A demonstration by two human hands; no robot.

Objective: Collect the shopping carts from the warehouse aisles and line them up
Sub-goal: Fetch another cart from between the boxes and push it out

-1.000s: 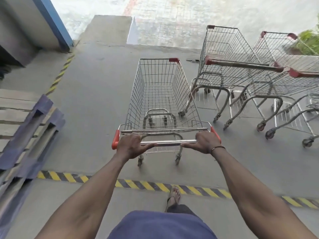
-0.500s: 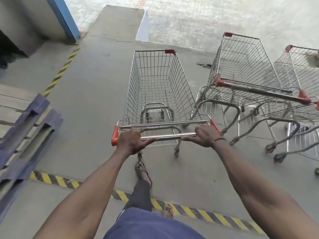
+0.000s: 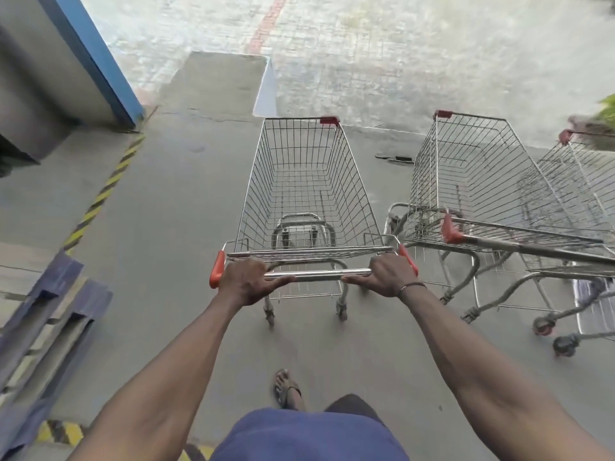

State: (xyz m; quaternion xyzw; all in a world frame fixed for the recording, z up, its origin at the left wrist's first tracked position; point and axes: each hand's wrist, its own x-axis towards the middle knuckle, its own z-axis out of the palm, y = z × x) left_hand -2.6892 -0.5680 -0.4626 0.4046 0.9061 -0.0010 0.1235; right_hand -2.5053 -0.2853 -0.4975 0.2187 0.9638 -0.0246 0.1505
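An empty wire shopping cart (image 3: 304, 191) with red handle ends stands straight ahead of me on the concrete floor. My left hand (image 3: 248, 282) grips the left part of its steel handle bar (image 3: 319, 275). My right hand (image 3: 386, 276) grips the right part of the same bar, a thin band on its wrist. To the right stand two more empty carts, one (image 3: 466, 191) close beside mine and another (image 3: 585, 194) partly cut off at the frame's edge. Their handles point toward me.
Stacked blue pallets (image 3: 43, 324) lie at the left. A yellow-black floor stripe (image 3: 103, 191) runs along the left side toward a blue-edged wall (image 3: 90, 58). A concrete ramp (image 3: 213, 84) leads ahead onto paved ground. My sandalled foot (image 3: 286, 387) is on the floor behind the cart.
I have walked forward with the cart, past the striped floor line. The cart has drawn level beside the parked carts on the right. Both hands kept their grip.
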